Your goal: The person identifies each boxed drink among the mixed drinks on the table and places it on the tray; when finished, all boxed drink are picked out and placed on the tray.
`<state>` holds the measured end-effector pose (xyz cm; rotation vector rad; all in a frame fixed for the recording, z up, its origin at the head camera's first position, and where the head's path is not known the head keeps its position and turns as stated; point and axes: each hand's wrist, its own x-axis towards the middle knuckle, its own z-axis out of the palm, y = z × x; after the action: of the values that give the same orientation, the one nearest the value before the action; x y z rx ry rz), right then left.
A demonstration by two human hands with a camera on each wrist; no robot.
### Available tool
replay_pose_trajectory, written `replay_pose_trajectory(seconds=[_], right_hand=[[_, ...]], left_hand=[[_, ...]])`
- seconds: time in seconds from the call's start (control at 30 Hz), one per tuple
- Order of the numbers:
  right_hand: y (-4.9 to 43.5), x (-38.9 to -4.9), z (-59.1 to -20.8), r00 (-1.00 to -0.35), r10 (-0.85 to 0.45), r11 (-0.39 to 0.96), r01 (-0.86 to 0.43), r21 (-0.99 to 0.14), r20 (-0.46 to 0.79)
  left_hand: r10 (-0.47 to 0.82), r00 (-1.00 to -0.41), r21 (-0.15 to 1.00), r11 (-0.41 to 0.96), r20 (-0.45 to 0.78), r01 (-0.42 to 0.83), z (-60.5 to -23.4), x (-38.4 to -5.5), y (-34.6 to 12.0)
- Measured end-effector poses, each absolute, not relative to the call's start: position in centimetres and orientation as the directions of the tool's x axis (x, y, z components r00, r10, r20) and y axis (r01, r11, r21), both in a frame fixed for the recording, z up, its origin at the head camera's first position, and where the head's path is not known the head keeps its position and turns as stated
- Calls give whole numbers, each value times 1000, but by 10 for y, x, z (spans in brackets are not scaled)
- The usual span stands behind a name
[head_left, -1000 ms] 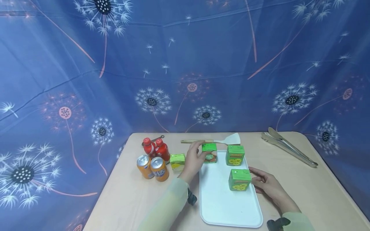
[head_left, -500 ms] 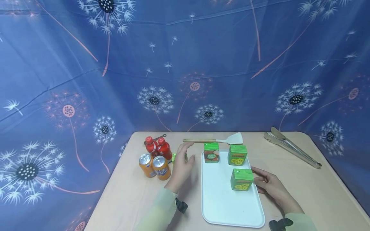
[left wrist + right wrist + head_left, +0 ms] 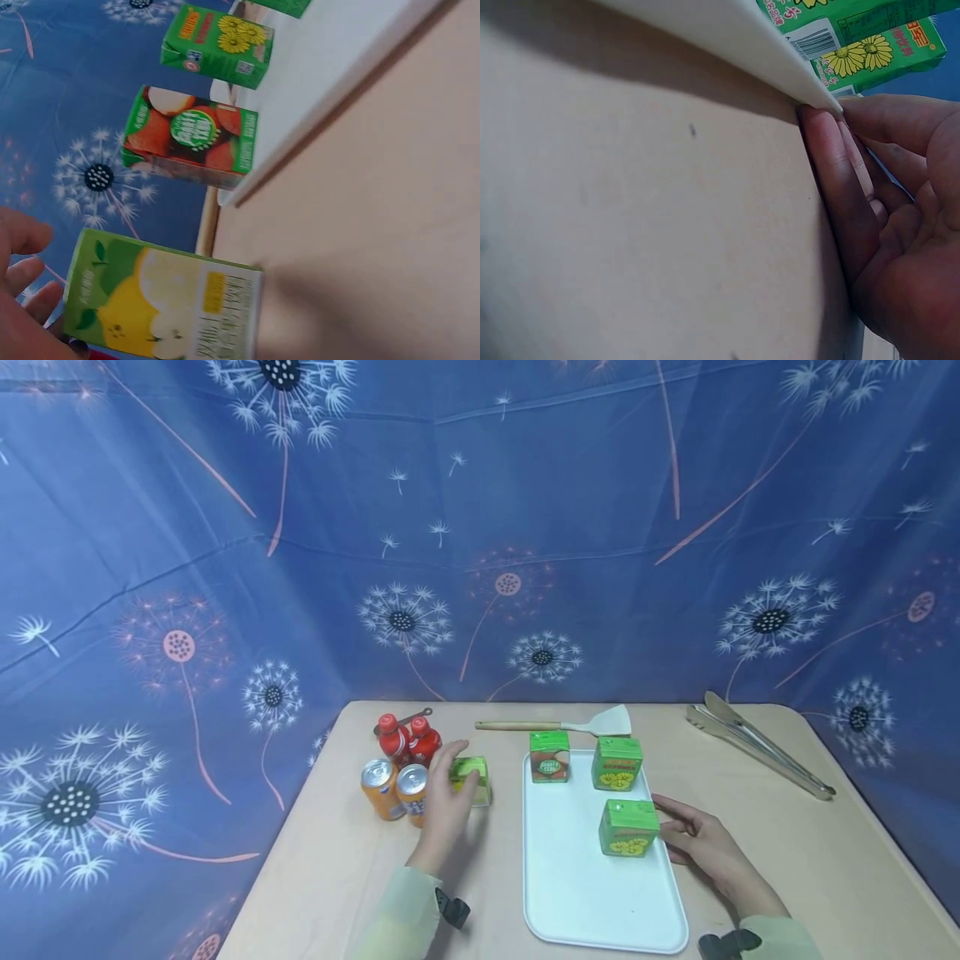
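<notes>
A yellow-green juice carton (image 3: pixel 161 300) with lemons printed on it stands on the table. My left hand (image 3: pixel 444 810) is right beside it, fingers spread and slightly bent. In the left wrist view the fingers lie along the carton's top end; whether they touch it I cannot tell. My right hand (image 3: pixel 708 852) is at the right side of the white tray (image 3: pixel 585 902), pinching its rim between fingertips. On the tray stand a green carton with red fruit (image 3: pixel 550 757) and two green cartons with yellow flowers, one at the back (image 3: pixel 617 764) and one nearer (image 3: pixel 628 828).
Two orange cans (image 3: pixel 380 789) and two red bottles (image 3: pixel 393 739) stand close to the left hand. A dark spoon-like utensil (image 3: pixel 408 718) lies behind the bottles. A spatula (image 3: pixel 555 725) lies behind the tray, and tongs (image 3: pixel 757 747) lie at the back right.
My left hand has left the red-fruit carton on the tray and moved left and down to the lemon carton. The right hand stays at the tray rim. The view has shifted slightly.
</notes>
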<state>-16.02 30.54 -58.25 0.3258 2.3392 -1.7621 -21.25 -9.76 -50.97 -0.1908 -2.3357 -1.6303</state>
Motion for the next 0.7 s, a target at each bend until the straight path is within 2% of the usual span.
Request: replay_pose_trajectory(seconds=[0.7], right_hand=[[303, -158, -577, -954, 64, 266, 298, -917, -292]], left_hand=[[-129, -980, 945, 310, 154, 108, -540, -210, -90]])
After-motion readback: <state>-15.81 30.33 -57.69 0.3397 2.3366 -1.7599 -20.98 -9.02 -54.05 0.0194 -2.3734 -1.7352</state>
